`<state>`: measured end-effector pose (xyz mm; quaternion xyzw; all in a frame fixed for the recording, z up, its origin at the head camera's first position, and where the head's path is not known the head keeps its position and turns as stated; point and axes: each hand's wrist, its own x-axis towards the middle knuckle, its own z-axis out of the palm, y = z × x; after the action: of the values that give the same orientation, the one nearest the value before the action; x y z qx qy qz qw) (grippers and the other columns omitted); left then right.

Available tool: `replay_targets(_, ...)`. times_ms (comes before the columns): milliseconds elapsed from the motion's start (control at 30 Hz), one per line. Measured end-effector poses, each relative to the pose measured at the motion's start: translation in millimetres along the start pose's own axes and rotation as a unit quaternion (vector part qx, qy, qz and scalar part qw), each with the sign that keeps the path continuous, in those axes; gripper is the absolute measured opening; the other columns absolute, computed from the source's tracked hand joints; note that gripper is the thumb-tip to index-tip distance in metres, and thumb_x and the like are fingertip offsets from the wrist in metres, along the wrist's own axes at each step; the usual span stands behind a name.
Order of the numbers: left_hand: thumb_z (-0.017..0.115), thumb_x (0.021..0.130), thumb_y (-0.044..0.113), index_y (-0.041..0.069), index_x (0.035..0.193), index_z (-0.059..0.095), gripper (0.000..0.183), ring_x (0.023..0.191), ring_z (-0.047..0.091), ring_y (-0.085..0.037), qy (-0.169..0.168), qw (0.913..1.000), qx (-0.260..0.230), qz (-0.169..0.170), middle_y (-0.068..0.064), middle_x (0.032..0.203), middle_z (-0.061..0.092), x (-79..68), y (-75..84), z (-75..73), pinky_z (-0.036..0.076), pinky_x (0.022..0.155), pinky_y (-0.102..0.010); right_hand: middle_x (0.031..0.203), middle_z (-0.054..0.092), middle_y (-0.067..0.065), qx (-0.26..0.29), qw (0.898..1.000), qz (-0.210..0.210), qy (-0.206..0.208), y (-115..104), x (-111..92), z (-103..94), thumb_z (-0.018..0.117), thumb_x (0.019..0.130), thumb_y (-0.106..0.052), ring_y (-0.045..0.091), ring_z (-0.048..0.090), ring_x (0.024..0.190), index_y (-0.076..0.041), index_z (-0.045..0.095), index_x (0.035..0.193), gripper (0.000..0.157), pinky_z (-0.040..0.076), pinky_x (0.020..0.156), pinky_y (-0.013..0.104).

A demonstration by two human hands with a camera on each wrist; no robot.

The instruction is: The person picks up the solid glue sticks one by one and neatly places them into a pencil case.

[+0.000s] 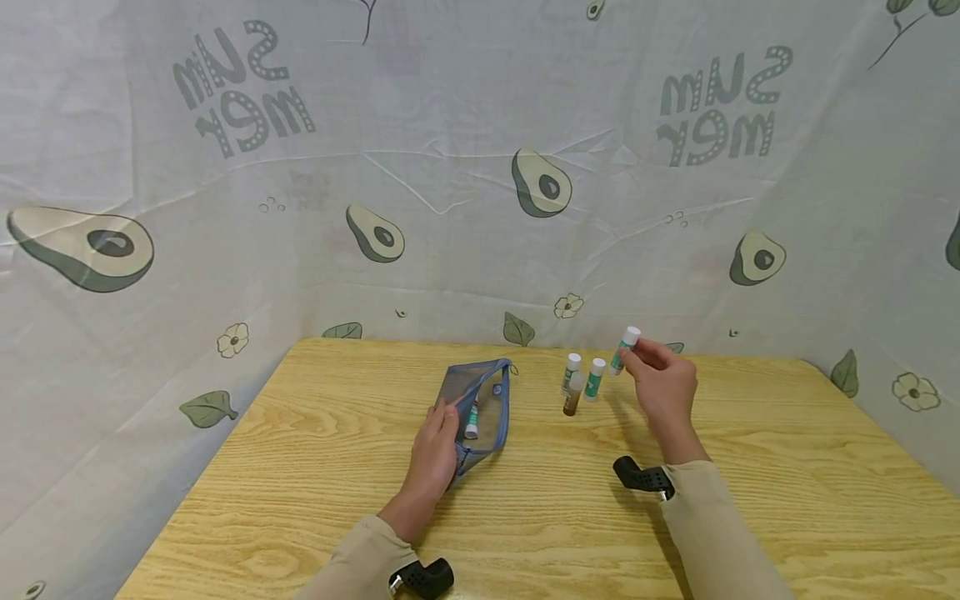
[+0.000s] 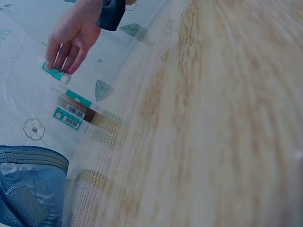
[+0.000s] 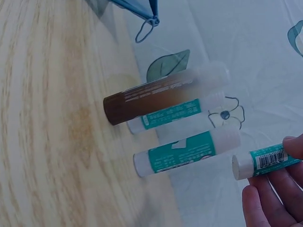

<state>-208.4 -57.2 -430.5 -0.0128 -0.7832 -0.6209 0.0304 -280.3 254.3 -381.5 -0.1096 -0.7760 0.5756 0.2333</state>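
Note:
My left hand (image 1: pixel 431 450) grips the near-left side of a blue-grey mesh zip pouch (image 1: pixel 504 417), its mouth spread apart. Inside the pouch lies a green-and-white glue stick (image 1: pixel 472 423). My right hand (image 1: pixel 666 390) pinches another glue stick (image 3: pixel 267 162) between thumb and fingers, raised off the table with its white cap tilted up. To the left of that hand stand two green-labelled glue sticks (image 3: pixel 182 152) and a brown tube with a clear top (image 3: pixel 151 99), grouped close together. The left wrist view shows the pouch's mesh (image 2: pixel 35 189) but not my left hand.
Everything is on a wood-grain table (image 1: pixel 300 500). Behind it hangs a pale curtain (image 1: pixel 450 275) printed with avocados, leaves and flowers. A black wrist-worn mount (image 1: pixel 641 477) sits by my right wrist, and another mount (image 1: pixel 423 578) by the left.

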Motion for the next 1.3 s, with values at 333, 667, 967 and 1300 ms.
replay_targets(333, 0.028, 0.119, 0.034, -0.003, 0.159, 0.044, 0.057, 0.164, 0.003, -0.05, -0.002, 1.0, -0.003, 0.005, -0.027, 0.175, 0.019, 0.3, 2.4, -0.7, 0.006, 0.13, -0.072, 0.117, 0.072, -0.004, 0.004, 1.0, -0.03, 0.005, -18.1, -4.2, -1.5, 0.074, 0.101, -0.03, -0.008, 0.062, 0.095, -0.009, 0.071, 0.139, 0.044, 0.052, 0.08, 0.007)
replay_targets(667, 0.028, 0.118, 0.038, -0.002, 0.16, 0.042, 0.06, 0.165, 0.004, -0.048, -0.003, 1.0, 0.002, -0.003, -0.025, 0.176, 0.019, -1.2, 2.2, -0.6, 0.007, 0.131, -0.071, 0.109, 0.07, -0.01, 0.048, 0.997, -0.052, -0.004, -24.0, -6.2, 1.1, 0.075, 0.1, -0.019, -0.008, 0.066, 0.093, -0.004, 0.069, 0.14, 0.043, 0.057, 0.081, 0.007)
replay_targets(967, 0.029, 0.118, 0.039, 0.001, 0.16, 0.046, 0.059, 0.165, 0.004, -0.048, -0.002, 1.0, 0.001, -0.006, -0.025, 0.176, 0.019, -3.8, -0.1, -1.8, 0.007, 0.13, -0.072, 0.124, 0.075, 0.01, 0.009, 0.998, -0.061, -0.004, -28.9, -13.0, 4.3, 0.074, 0.101, -0.023, -0.008, 0.064, 0.092, -0.008, 0.07, 0.139, 0.041, 0.054, 0.08, 0.006)
replay_targets(1300, 0.029, 0.118, 0.04, 0.002, 0.16, 0.045, 0.059, 0.165, 0.005, -0.048, -0.002, 1.0, 0.006, -0.006, -0.023, 0.176, 0.02, -1.8, 0.6, -1.2, 0.008, 0.13, -0.071, 0.123, 0.073, 0.012, 0.033, 0.996, -0.083, -0.019, -29.5, -15.7, 12.8, 0.071, 0.101, -0.016, -0.008, 0.066, 0.088, -0.005, 0.067, 0.141, 0.041, 0.059, 0.078, 0.01)
